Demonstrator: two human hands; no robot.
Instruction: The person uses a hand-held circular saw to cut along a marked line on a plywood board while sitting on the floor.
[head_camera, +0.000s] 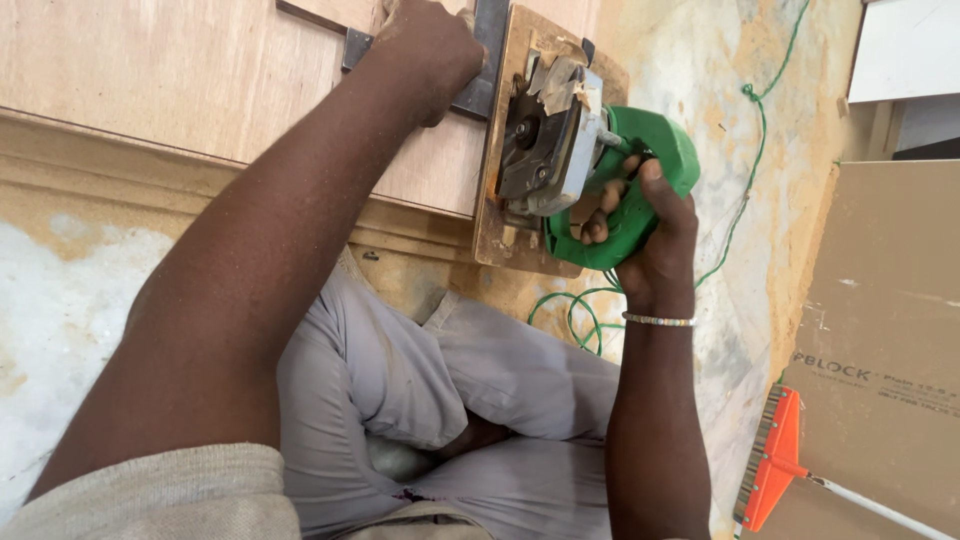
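One green circular saw sits on one pale plywood board, at the board's right edge. The saw has a smooth green plastic body, a grey metal blade guard patched with tape, and rides on a flat rectangular wooden base plate dusted with sawdust. Its long axis runs up and down the view, along the board's edge, with the handle toward the person. The right hand is closed around the saw's green handle. The left hand presses down, fingers curled, on one dark metal square lying on the board just left of the saw. One green cord trails right of the saw across the dusty floor. One orange brush lies well right of the saw.
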